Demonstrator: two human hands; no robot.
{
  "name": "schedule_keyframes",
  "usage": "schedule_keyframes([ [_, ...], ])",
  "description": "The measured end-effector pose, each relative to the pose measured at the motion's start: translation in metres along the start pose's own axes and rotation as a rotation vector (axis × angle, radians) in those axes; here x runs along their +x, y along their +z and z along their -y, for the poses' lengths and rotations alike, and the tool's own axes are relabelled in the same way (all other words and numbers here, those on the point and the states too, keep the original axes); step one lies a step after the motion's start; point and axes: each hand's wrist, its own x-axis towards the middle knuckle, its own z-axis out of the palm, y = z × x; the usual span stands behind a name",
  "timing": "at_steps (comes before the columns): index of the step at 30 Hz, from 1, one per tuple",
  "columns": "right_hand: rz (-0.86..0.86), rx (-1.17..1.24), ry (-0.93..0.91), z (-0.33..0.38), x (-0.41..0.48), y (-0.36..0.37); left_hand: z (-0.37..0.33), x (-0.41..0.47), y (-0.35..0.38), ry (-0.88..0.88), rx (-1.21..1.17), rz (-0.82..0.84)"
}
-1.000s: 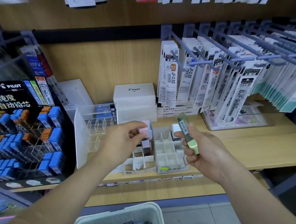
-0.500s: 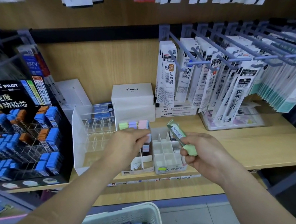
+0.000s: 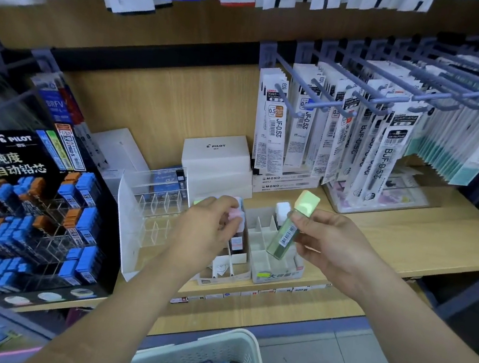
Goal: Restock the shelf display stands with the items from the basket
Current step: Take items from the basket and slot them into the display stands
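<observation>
Above two divided trays [image 3: 276,274], left hand [image 3: 207,229] grips pastel cases [image 3: 236,217]; at three o'clock, right hand [image 3: 334,248] pinches one green case [image 3: 286,233].

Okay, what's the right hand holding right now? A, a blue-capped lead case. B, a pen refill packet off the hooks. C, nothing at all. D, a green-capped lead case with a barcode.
D: the right hand pinches a green-capped lead case with a barcode label above the white divided tray, while the left hand holds pastel cases.
</observation>
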Motion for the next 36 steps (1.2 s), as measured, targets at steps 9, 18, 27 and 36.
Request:
schedule_keyframes([
  [9, 0.325, -0.150, -0.015, 0.001, -0.008, 0.012, -0.051, 0.009, -0.033, -0.200, -0.970, 0.378],
  [18, 0.377, -0.004, 0.116, 0.006, -0.011, 0.029, -0.028, 0.009, -0.069, -0.292, -1.036, 0.166],
  [27, -0.065, -0.378, -0.053, -0.008, 0.003, 0.024, 0.021, 0.010, -0.087, -0.258, -0.289, -0.066],
  [36, -0.013, -0.489, -0.101, -0.019, 0.008, 0.052, 0.035, 0.002, -0.046, -0.176, -0.105, 0.026],
])
